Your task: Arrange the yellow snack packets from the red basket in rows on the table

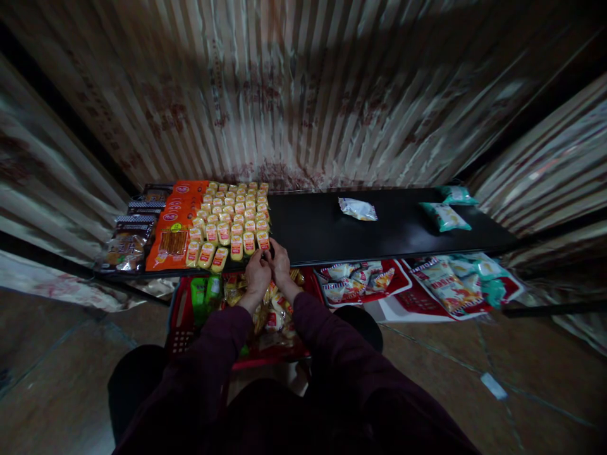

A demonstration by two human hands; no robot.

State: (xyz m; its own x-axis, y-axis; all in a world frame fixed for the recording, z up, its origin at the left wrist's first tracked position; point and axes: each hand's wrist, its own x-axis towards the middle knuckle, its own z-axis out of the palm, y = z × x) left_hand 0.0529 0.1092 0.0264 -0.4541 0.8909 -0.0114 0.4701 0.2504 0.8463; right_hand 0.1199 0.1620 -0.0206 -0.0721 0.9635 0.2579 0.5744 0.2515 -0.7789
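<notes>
Both of my hands meet at the front edge of a low black shelf [332,237]. My left hand [257,273] and my right hand [281,262] have their fingers curled together on a small yellow snack packet [263,241] at the near right corner of several rows of yellow snack packets [232,218]. Under my wrists a red basket [183,316] holds more small packets. My sleeves are dark maroon.
Orange packs [177,221] and dark packs [128,243] lie left of the yellow rows. A white bag [358,209] and green bags [446,216] lie on the shelf's right part. Red-and-white boxes of snack bags [365,281] sit on the floor below. Striped curtain behind.
</notes>
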